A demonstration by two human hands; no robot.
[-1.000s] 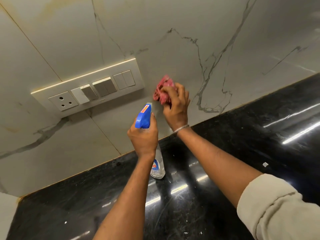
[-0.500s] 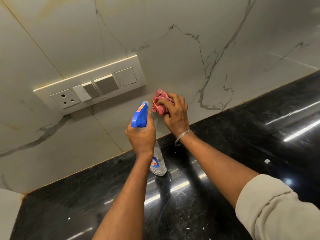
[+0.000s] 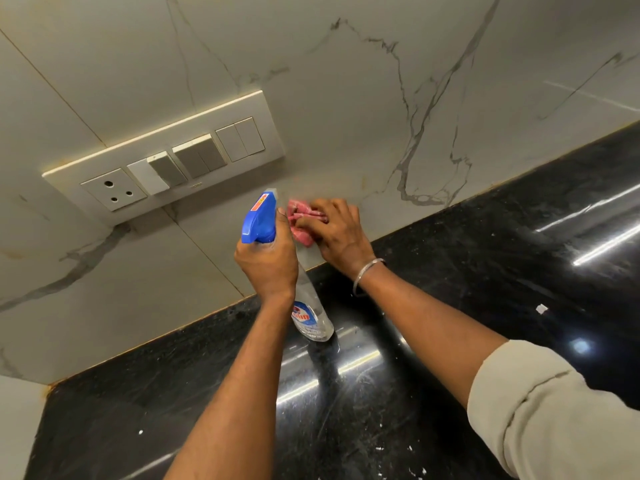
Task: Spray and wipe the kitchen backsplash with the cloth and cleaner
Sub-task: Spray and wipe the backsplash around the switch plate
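Note:
The backsplash (image 3: pixel 346 109) is pale marble-look tile with grey veins. My right hand (image 3: pixel 337 233) grips a crumpled pink cloth (image 3: pixel 301 220) and presses it against the tile low down, just above the counter edge. My left hand (image 3: pixel 268 263) grips the neck of a clear spray bottle (image 3: pixel 311 317) with a blue trigger head (image 3: pixel 259 220), held upright over the counter, right beside the cloth. The nozzle points toward the wall.
A white switch plate (image 3: pixel 166 161) with a socket and several switches sits on the wall up and left of the hands. The glossy black stone counter (image 3: pixel 485 271) runs below the tile, with small white specks on it.
My right hand has wiped the cloth down the tile, from level with the switch plate's lower edge to near the counter. The left hand with the bottle has shifted slightly left.

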